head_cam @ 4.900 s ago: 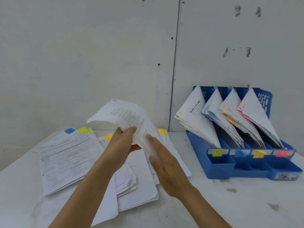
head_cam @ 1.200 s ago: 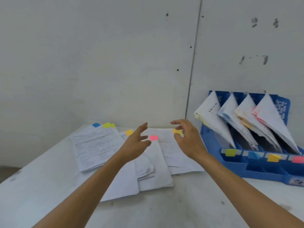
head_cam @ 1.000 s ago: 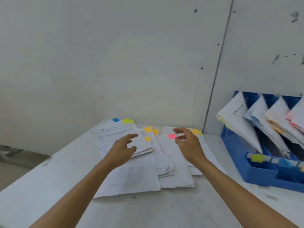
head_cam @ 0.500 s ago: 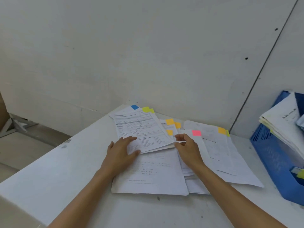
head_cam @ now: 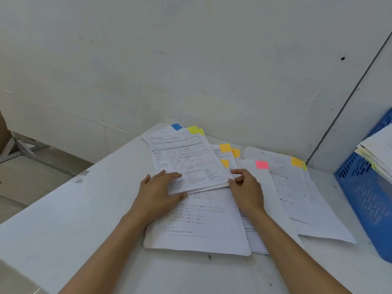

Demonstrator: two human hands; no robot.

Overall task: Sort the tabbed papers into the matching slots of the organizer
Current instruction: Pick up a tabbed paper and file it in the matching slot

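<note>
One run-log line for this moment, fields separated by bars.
left hand: flat on printed form | right hand: pinches its right corner | organizer: far right, partly out of view

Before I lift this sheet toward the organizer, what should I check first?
1. The left hand lies flat on the printed form: ok.
2. The right hand has a grip on the form's near right corner, thumb and finger pinching: ok.
3. The pinch takes one sheet only: cannot tell, several paper edges stack at that corner.
4. Which tab is the form's own, the blue tab or the yellow tab: cannot tell, both poke out at its far edge.
5. The organizer slot labels are in view: not ok, only its left end shows.
</note>
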